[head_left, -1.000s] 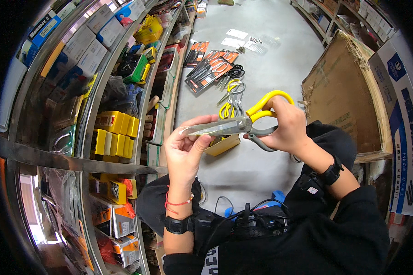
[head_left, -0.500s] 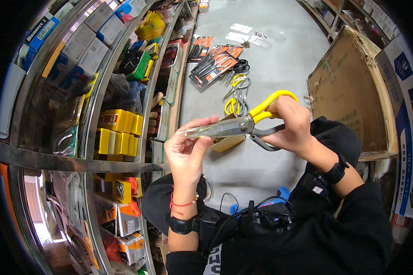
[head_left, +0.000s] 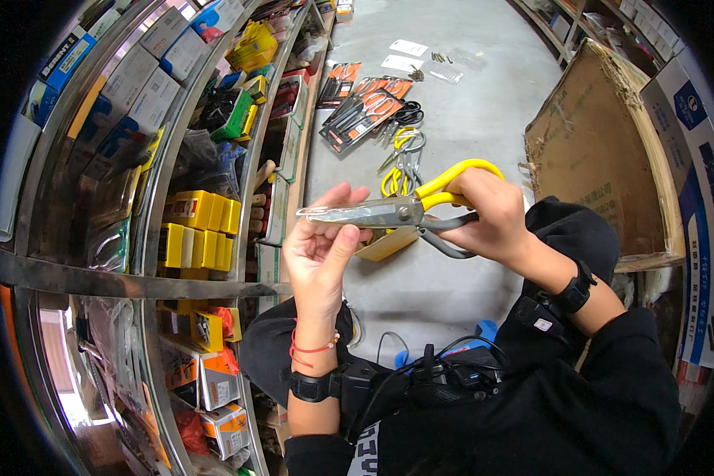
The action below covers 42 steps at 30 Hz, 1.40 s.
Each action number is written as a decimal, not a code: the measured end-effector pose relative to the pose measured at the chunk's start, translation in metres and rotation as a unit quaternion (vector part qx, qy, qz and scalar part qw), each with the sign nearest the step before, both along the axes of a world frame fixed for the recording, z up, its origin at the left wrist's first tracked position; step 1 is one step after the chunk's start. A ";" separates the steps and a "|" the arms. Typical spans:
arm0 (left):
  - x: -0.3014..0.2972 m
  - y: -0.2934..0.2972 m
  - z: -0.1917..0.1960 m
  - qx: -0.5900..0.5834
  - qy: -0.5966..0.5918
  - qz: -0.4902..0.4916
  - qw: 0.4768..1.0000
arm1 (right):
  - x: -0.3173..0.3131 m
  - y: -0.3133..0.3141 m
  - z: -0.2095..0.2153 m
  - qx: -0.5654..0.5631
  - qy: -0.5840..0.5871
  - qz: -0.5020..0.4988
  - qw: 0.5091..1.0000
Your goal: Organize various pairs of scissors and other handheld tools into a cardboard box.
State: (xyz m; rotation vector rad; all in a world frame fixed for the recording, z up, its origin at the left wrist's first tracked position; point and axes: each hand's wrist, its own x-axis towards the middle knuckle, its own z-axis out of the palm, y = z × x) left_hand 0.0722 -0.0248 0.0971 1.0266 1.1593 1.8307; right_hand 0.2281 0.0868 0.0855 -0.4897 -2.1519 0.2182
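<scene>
The right hand (head_left: 488, 218) is closed around the yellow handles of a pair of scissors (head_left: 397, 213), held level above the concrete floor (head_left: 468, 119). The left hand (head_left: 321, 246) pinches the clear sleeve over the blades between thumb and fingertips. More scissors (head_left: 401, 159) and orange packs (head_left: 357, 111) lie on the floor. At left, shelves (head_left: 147, 270) hold yellow boxes (head_left: 198, 226); a flattened cardboard box (head_left: 595, 151) leans at right.

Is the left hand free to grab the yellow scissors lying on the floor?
Probably not right now: the left hand is busy pinching the blades of the held scissors, and the floor scissors lie farther off, behind them.
</scene>
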 end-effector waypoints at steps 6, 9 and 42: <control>0.002 0.001 -0.003 -0.007 -0.024 0.008 1.000 | -0.001 -0.003 0.001 -0.001 -0.006 -0.001 1.000; -0.002 -0.001 -0.007 -0.010 -0.006 -0.014 1.000 | -0.001 -0.004 0.001 0.006 0.012 0.003 1.000; 0.013 0.001 -0.013 -0.009 -0.034 -0.008 0.999 | -0.005 -0.019 -0.019 -0.331 -0.003 0.105 0.938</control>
